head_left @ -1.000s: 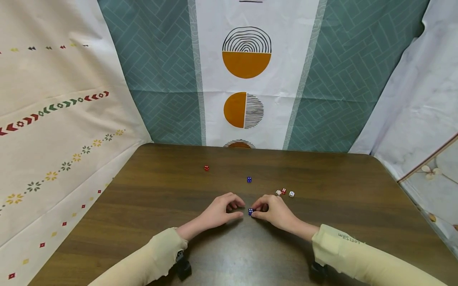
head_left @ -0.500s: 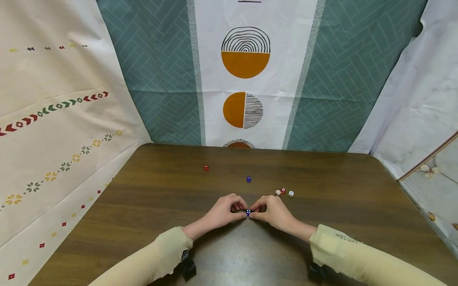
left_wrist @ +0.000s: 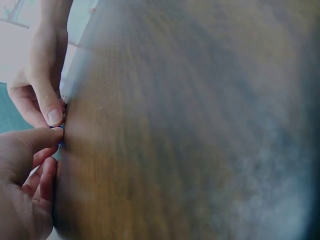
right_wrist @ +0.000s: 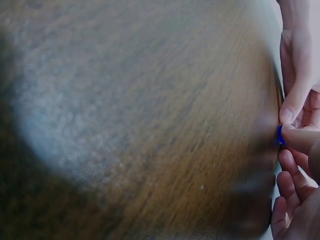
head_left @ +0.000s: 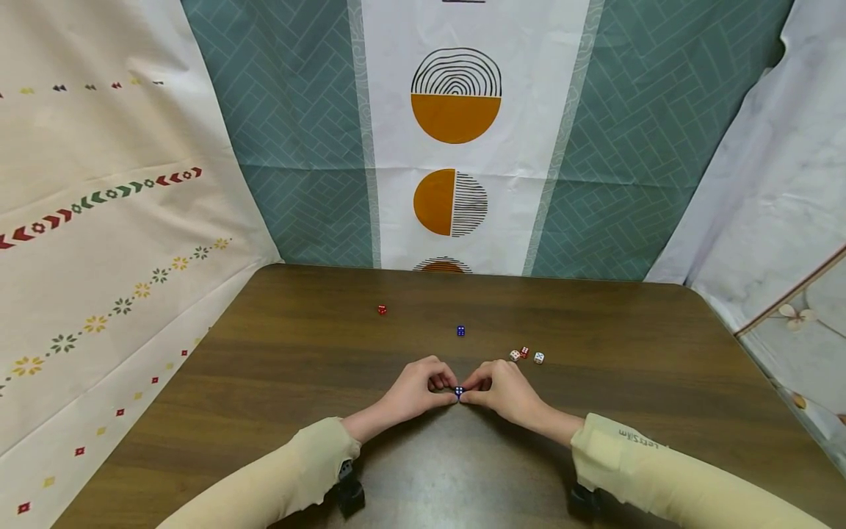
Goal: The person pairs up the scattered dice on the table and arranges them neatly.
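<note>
A small blue die (head_left: 459, 391) with white pips sits between the fingertips of both hands at the middle of the table. My left hand (head_left: 415, 386) pinches it from the left, thumb and forefinger at its side. From the right, my right hand (head_left: 507, 389) holds the same die between thumb and forefinger. Both wrist views show the fingertips meeting around a sliver of blue (right_wrist: 280, 135); most of the die is hidden there. Beyond the hands lies a second blue die (head_left: 460, 330).
On the brown wooden table (head_left: 297, 353), a red die (head_left: 382, 310) lies at the back left. Past the right hand are a white die (head_left: 515, 355), a red die (head_left: 524, 353) close beside it, and another white die (head_left: 539, 358). Patterned cloths hang around the table.
My left hand has moved right and its fingertips have come onto the blue die. The die and right hand have shifted slightly left. The other dice lie where they were.
</note>
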{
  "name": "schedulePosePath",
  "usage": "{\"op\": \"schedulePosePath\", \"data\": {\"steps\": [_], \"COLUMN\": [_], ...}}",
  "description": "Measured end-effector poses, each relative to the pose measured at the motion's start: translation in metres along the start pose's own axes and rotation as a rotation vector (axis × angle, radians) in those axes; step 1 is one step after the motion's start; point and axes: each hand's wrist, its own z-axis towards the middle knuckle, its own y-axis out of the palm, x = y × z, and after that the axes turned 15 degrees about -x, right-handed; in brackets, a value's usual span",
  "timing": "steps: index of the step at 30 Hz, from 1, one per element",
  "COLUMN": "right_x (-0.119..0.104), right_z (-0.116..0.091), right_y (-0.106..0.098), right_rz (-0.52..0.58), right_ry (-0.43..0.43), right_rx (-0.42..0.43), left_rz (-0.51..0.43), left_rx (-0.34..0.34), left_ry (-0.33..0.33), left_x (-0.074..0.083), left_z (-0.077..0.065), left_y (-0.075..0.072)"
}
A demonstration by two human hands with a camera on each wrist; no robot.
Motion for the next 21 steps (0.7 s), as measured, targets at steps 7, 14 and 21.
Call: {"op": "schedulePosePath", "data": {"steps": [7, 14, 21], "right_x": [0.0008, 0.0011, 0.0004], "right_z": [0.0008, 0.0012, 0.0009], "right_y": [0.0004, 0.0012, 0.0008], "right_rz": [-0.004, -0.008, -0.004], "right_ry": [0.005, 0.008, 0.01], "right_rx": [0.0, 0.004, -0.003], "left_rz": [-0.024, -0.034, -0.039], "left_rx": [0.012, 0.018, 0.02], "left_ry": [-0.007, -0.018, -0.016], "left_x": [0.0003, 0.0018, 0.0017], "left_z": [-0.0007, -0.001, -0.0009], "left_y": [0.0003, -0.0007, 0.0]}}
